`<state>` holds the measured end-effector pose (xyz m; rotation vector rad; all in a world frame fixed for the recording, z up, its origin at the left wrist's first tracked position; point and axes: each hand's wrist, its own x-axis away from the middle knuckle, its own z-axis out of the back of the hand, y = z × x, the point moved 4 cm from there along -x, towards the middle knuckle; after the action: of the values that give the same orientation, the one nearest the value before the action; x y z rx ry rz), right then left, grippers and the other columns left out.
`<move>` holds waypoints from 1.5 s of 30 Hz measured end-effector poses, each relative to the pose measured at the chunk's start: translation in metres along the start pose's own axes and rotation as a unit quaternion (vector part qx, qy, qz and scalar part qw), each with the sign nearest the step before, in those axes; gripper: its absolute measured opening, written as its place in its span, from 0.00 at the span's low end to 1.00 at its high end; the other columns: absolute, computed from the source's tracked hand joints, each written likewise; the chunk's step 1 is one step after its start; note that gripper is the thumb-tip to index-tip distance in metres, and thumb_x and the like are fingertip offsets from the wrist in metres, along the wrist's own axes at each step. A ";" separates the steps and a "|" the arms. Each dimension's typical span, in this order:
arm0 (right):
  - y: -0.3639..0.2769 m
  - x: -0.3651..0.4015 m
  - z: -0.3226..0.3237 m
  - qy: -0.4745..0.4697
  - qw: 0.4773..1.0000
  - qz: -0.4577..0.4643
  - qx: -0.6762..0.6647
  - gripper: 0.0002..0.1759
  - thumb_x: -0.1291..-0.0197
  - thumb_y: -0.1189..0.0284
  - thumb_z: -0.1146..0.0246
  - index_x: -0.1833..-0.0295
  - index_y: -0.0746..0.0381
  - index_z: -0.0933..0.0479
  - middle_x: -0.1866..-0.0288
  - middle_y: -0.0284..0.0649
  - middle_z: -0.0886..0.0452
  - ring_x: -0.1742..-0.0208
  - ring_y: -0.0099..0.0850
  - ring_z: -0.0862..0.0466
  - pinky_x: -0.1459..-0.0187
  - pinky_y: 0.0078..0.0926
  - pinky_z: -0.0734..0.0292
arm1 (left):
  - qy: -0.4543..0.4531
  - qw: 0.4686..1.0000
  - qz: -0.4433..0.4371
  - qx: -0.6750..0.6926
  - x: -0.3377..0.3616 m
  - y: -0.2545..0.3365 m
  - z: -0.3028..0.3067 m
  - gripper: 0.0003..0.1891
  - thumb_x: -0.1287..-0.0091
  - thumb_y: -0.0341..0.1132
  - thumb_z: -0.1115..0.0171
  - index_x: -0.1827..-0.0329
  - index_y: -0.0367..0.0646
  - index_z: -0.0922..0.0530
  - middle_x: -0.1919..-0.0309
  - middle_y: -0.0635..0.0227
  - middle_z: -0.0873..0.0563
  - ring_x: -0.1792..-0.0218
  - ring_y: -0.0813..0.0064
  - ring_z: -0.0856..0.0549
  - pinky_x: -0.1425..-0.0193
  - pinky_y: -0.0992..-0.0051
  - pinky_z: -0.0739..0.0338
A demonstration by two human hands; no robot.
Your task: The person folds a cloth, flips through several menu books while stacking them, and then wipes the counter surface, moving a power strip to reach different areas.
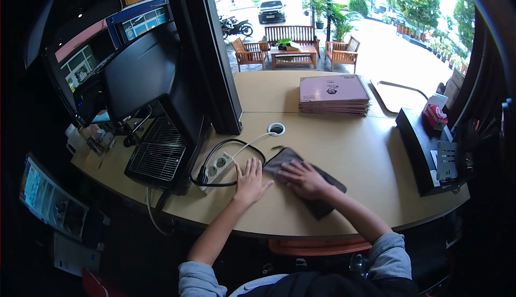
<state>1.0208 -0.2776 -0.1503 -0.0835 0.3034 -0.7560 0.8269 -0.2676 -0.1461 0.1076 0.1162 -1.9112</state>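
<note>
A dark cloth [322, 209] lies spread at a slant on the wooden counter. My right hand [302, 179] rests flat on its upper part with the fingers spread. To the left, my left hand [250, 182] is open, fingers stretched forward, right beside a white power strip [220, 163]. A black plug [202, 175] sits in the strip's near end, and its black cable [230, 140] loops around the strip. From the far end a thin white cord [250, 142] runs to a round cable hole [276, 129] in the counter.
A stack of pink menus [334, 94] stands at the back of the counter [269, 95]. On the left are an espresso machine [156, 154] and a black post [212, 55]. A black organizer box [422, 152] with a red tissue pack [436, 115] stands at the right.
</note>
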 end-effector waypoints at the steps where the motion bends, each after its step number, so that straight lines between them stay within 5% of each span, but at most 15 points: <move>1: 0.025 -0.004 0.006 0.000 0.998 -0.057 0.008 0.28 0.34 0.56 0.52 0.29 0.48 0.39 0.26 0.39 0.42 0.26 0.44 0.45 0.30 0.52 0.53 | -0.035 0.997 0.028 0.055 0.000 -0.003 -0.004 0.47 0.38 0.66 0.53 0.28 0.34 0.49 0.27 0.51 0.46 0.26 0.58 0.49 0.27 0.43 0.60; 4: 0.103 -0.026 0.007 0.034 0.971 -0.235 0.036 0.28 0.32 0.55 0.56 0.28 0.47 0.41 0.24 0.38 0.45 0.25 0.46 0.48 0.30 0.56 0.56 | -0.085 0.988 0.059 0.118 0.003 -0.006 0.000 0.48 0.37 0.67 0.57 0.28 0.32 0.51 0.27 0.51 0.49 0.26 0.58 0.50 0.27 0.46 0.59; 7: 0.144 -0.077 -0.002 0.047 0.955 -0.290 0.030 0.27 0.33 0.53 0.58 0.29 0.45 0.40 0.24 0.37 0.46 0.25 0.45 0.48 0.30 0.59 0.58 | -0.111 0.984 0.063 0.127 0.003 -0.008 0.001 0.50 0.38 0.70 0.58 0.27 0.33 0.53 0.26 0.52 0.51 0.25 0.58 0.52 0.26 0.48 0.59; 10: 0.151 -0.145 -0.015 0.019 0.960 -0.278 0.023 0.27 0.32 0.52 0.59 0.29 0.44 0.40 0.24 0.36 0.47 0.24 0.45 0.49 0.30 0.62 0.60 | -0.114 0.982 0.060 0.141 0.001 -0.009 -0.002 0.53 0.41 0.73 0.57 0.27 0.35 0.53 0.26 0.53 0.52 0.25 0.58 0.53 0.26 0.48 0.60; 16: 0.088 -0.261 -0.057 -0.098 0.994 -0.054 -0.014 0.29 0.33 0.48 0.61 0.28 0.41 0.41 0.23 0.33 0.50 0.23 0.44 0.53 0.29 0.60 0.63 | -0.091 0.987 0.047 0.121 0.003 -0.010 -0.006 0.54 0.42 0.74 0.57 0.28 0.32 0.51 0.27 0.47 0.50 0.26 0.53 0.51 0.27 0.46 0.56; 19: 0.095 -0.241 -0.048 -0.063 0.993 -0.077 -0.067 0.29 0.32 0.48 0.63 0.29 0.44 0.40 0.24 0.34 0.47 0.23 0.41 0.51 0.28 0.51 0.61 | -0.095 0.986 0.049 0.127 0.002 -0.010 -0.006 0.54 0.42 0.74 0.57 0.28 0.32 0.51 0.27 0.47 0.50 0.26 0.52 0.50 0.28 0.45 0.56; 27: 0.152 -0.069 -0.003 0.080 0.950 -0.297 0.051 0.30 0.35 0.52 0.53 0.29 0.48 0.40 0.25 0.38 0.44 0.24 0.43 0.48 0.30 0.56 0.56 | -0.078 0.991 0.044 0.100 0.008 -0.008 -0.003 0.48 0.38 0.67 0.53 0.27 0.34 0.51 0.26 0.52 0.51 0.25 0.59 0.54 0.26 0.48 0.56; 28: 0.150 -0.054 0.000 0.078 0.950 -0.297 0.052 0.30 0.35 0.52 0.53 0.29 0.48 0.40 0.25 0.38 0.44 0.24 0.43 0.48 0.30 0.56 0.56 | 0.007 0.995 0.025 0.096 0.012 -0.011 0.007 0.37 0.35 0.55 0.47 0.33 0.34 0.40 0.32 0.51 0.36 0.30 0.56 0.38 0.31 0.50 0.42; 29: 0.150 -0.041 0.003 0.077 0.938 -0.331 0.068 0.31 0.35 0.52 0.53 0.29 0.48 0.41 0.25 0.39 0.45 0.25 0.44 0.48 0.30 0.57 0.57 | 0.008 0.995 0.025 0.098 0.017 -0.018 0.010 0.37 0.35 0.55 0.47 0.33 0.34 0.40 0.32 0.51 0.36 0.30 0.56 0.38 0.31 0.50 0.42; 31: 0.129 -0.025 0.006 0.072 0.925 -0.364 0.083 0.31 0.36 0.52 0.53 0.28 0.49 0.41 0.25 0.39 0.45 0.25 0.44 0.48 0.30 0.58 0.57 | 0.012 0.996 0.028 0.078 0.031 -0.036 0.034 0.20 0.35 0.44 0.42 0.47 0.39 0.25 0.49 0.57 0.20 0.48 0.58 0.20 0.45 0.59 0.27; 33: 0.078 -0.031 -0.002 0.046 0.946 -0.307 0.091 0.32 0.36 0.52 0.52 0.28 0.49 0.41 0.25 0.40 0.45 0.25 0.45 0.48 0.30 0.57 0.56 | 0.033 0.986 0.044 0.155 0.044 -0.057 0.060 0.14 0.36 0.41 0.41 0.54 0.41 0.22 0.57 0.59 0.18 0.56 0.58 0.19 0.52 0.61 0.25; 35: 0.002 -0.038 -0.008 -0.004 0.996 -0.086 0.033 0.32 0.37 0.52 0.51 0.29 0.50 0.41 0.25 0.40 0.45 0.25 0.45 0.47 0.30 0.57 0.57 | 0.049 0.969 0.063 0.234 0.047 -0.068 0.076 0.09 0.37 0.38 0.40 0.61 0.42 0.19 0.64 0.61 0.16 0.64 0.57 0.17 0.59 0.64 0.24; 37: -0.033 -0.050 -0.019 -0.034 0.999 0.015 0.019 0.33 0.37 0.53 0.49 0.27 0.47 0.43 0.24 0.39 0.46 0.24 0.45 0.49 0.30 0.56 0.56 | 0.188 0.944 0.033 0.270 0.044 -0.080 0.099 0.09 0.38 0.37 0.38 0.65 0.39 0.18 0.70 0.57 0.17 0.66 0.55 0.17 0.63 0.65 0.24; 42: -0.049 -0.096 -0.045 0.065 0.979 -0.173 0.081 0.33 0.37 0.52 0.53 0.29 0.55 0.42 0.26 0.46 0.44 0.27 0.53 0.46 0.33 0.65 0.56 | 0.215 0.927 0.006 0.306 0.038 -0.099 0.108 0.10 0.38 0.36 0.37 0.63 0.38 0.19 0.67 0.57 0.16 0.64 0.54 0.17 0.62 0.64 0.25; 45: -0.142 -0.098 -0.059 0.084 0.996 0.020 0.016 0.31 0.41 0.54 0.47 0.32 0.54 0.36 0.29 0.45 0.39 0.30 0.51 0.42 0.33 0.62 0.53 | 0.242 0.927 -0.010 0.287 0.035 -0.099 0.101 0.10 0.38 0.37 0.38 0.63 0.38 0.19 0.66 0.57 0.17 0.64 0.54 0.18 0.61 0.64 0.25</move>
<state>0.8412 -0.3117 -0.1571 0.0164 0.4524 -0.7295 0.7202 -0.2803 -0.0478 0.9781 -0.1188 -1.8499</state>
